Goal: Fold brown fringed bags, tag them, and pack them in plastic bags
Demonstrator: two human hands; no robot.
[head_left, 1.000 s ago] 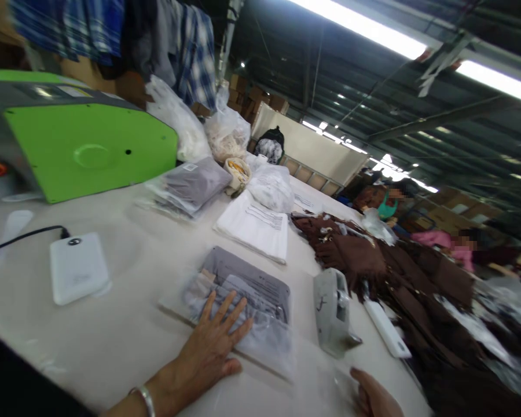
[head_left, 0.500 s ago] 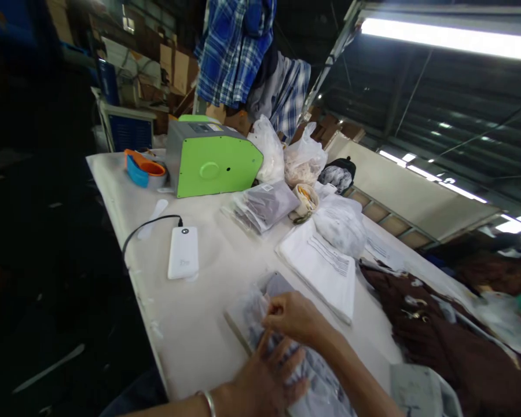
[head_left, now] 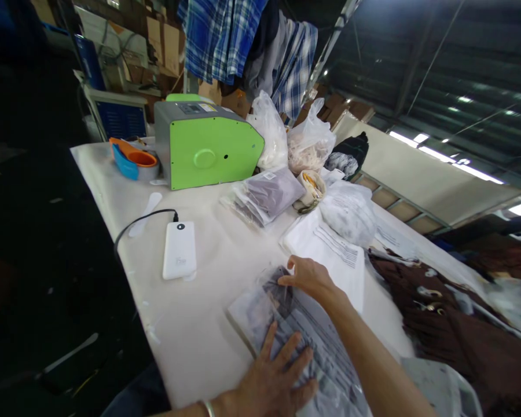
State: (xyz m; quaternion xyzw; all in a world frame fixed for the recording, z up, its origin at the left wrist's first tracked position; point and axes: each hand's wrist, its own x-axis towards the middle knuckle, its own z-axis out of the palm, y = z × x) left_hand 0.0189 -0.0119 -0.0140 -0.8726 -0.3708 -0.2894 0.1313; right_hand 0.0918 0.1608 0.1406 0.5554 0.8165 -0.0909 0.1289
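Note:
A clear plastic garment bag [head_left: 260, 307] with a folded grey garment inside lies on the white table in front of me. My left hand [head_left: 278, 370] rests flat on it with fingers spread, a bangle at the wrist. Over the bag's far end is my right hand [head_left: 308, 277], its thumb and forefinger curved with a gap between them, close to the dark corner. Whether the fingertips touch the plastic I cannot tell. Just beyond the right hand lies a stack of white printed bags [head_left: 325, 243].
A white power bank [head_left: 179, 250] with a black cable lies left. Behind stand a green and grey machine [head_left: 212, 153], an orange and blue tape dispenser [head_left: 134, 159] and a packed garment [head_left: 271, 194]. Several filled plastic bags [head_left: 310, 145] sit beyond; brown garments [head_left: 443, 313] lie right.
My right hand has parted from the left, moving up and away toward the bag's far end, and its pinch has loosened. The left fingers have spread flat. The camera view has shifted slightly.

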